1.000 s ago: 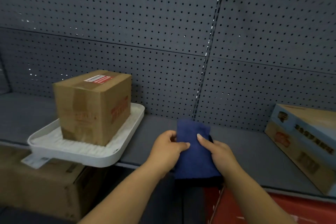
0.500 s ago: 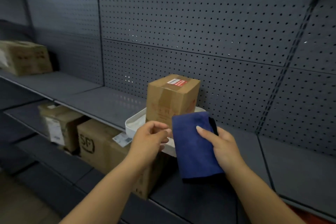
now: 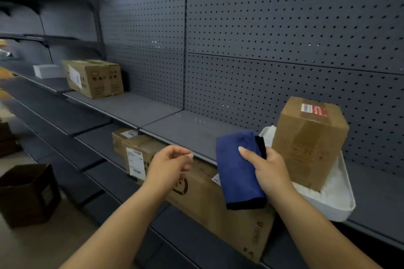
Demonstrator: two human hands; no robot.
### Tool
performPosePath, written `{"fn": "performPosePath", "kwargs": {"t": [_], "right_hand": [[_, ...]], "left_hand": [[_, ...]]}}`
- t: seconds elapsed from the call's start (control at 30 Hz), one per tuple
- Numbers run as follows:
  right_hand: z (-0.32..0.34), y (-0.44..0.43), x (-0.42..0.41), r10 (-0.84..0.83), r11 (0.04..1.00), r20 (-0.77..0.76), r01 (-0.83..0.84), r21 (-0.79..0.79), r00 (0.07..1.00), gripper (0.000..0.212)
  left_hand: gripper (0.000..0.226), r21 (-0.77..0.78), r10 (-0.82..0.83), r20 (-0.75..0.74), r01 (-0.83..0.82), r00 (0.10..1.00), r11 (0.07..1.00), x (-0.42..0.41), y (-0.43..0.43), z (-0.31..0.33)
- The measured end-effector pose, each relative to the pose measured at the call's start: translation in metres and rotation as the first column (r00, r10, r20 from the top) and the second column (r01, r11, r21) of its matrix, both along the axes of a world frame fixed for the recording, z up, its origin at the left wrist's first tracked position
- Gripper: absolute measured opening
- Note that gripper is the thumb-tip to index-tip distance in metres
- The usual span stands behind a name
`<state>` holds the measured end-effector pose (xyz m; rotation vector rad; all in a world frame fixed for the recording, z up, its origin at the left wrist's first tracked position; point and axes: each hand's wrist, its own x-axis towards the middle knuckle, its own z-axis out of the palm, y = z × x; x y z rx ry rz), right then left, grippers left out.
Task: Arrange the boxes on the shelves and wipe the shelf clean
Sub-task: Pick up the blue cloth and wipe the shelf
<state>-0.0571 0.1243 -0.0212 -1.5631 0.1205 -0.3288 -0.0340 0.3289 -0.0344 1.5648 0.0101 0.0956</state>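
Observation:
My right hand (image 3: 270, 170) grips a folded blue cloth (image 3: 238, 170) in front of the grey shelf (image 3: 188, 131). My left hand (image 3: 169, 165) hovers beside the cloth, fingers loosely curled, holding nothing. A brown cardboard box (image 3: 308, 142) with a red and white label stands upright in a white tray (image 3: 332, 201) on the shelf, just right of the cloth. Farther left on the same shelf sits another cardboard box (image 3: 94, 77).
Large cardboard boxes (image 3: 209, 199) fill the lower shelf under my hands. A small white box (image 3: 44, 70) lies at the far left of the shelf. A dark open box (image 3: 27, 192) stands on the floor at left. Grey pegboard (image 3: 262, 39) backs the shelves.
My view has swung left along the shelves. My left hand let go of the cloth and moved away to the left; my right hand keeps holding it.

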Motion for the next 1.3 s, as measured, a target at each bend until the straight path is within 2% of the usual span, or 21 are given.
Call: {"fn": "performPosePath", "kwargs": {"t": [0.13,0.4,0.73,0.97,1.13,1.3], "right_hand": [[-0.008,0.028,0.025,-0.071,0.997,-0.03,0.071,0.018,0.997,0.013],[-0.014,0.047,0.078,-0.158,0.987,-0.12,0.16,0.011,0.98,0.048],[-0.001,0.03,0.165,-0.234,0.972,-0.092,0.231,-0.04,0.968,0.042],[0.013,0.001,0.201,-0.4,0.893,-0.04,0.38,-0.24,0.916,0.046],[0.023,-0.016,0.198,-0.52,0.77,-0.023,0.457,-0.446,0.854,0.036],[0.031,-0.014,0.185,-0.585,0.614,-0.046,0.404,-0.678,0.81,0.027]], "left_hand": [[0.004,0.02,0.0,-0.017,0.0,1.0,1.0,0.022,0.036,-0.005],[0.008,0.025,-0.015,-0.057,0.017,0.998,1.0,0.069,0.062,-0.017],[0.006,0.043,-0.012,-0.025,0.013,1.0,0.999,0.164,0.063,-0.018],[0.008,0.147,-0.059,0.033,0.053,0.998,0.988,0.23,0.053,-0.021],[0.004,0.276,-0.07,0.061,0.05,0.996,0.96,0.265,0.05,-0.03],[0.002,0.394,-0.142,0.111,0.088,0.984,0.915,0.297,0.055,-0.038]]}}
